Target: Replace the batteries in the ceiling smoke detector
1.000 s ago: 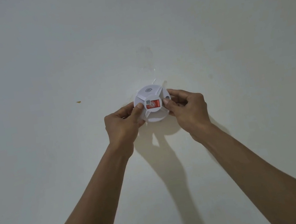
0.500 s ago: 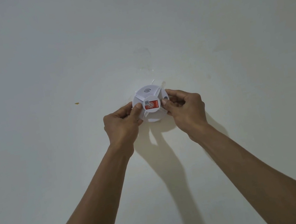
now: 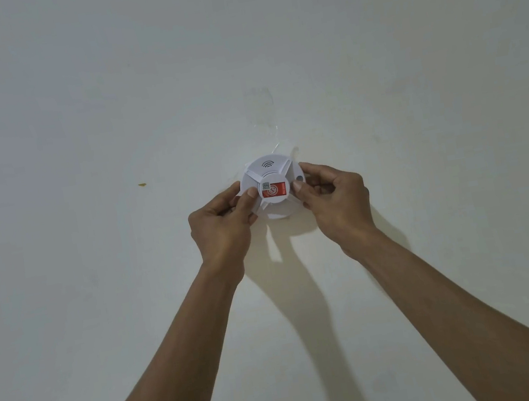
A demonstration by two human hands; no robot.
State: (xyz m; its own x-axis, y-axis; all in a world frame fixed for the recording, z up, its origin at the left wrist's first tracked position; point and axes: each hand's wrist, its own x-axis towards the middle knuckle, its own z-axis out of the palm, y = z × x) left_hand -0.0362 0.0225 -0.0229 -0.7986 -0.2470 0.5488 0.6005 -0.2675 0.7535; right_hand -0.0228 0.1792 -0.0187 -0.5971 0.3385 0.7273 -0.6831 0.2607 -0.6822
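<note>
A round white smoke detector (image 3: 271, 173) sits against the pale ceiling, with a red label on its central disc and a small sound-wave mark near its upper rim. My left hand (image 3: 222, 226) grips its left edge, thumb tip on the face beside the label. My right hand (image 3: 336, 201) grips the right edge, thumb on the face and fingers curled round the rim. Both forearms reach up from the bottom of the view. The detector's back and any batteries are hidden.
The ceiling (image 3: 99, 87) is plain and off-white all round. A small yellowish speck (image 3: 142, 185) marks it to the left of the detector. Strips of clear tape (image 3: 268, 114) show faintly just above the detector. My arms cast a dark shadow below the detector.
Both hands keep the same hold on the detector. The detector and hands have shifted very slightly left in the view, and the face seems to have turned a little.
</note>
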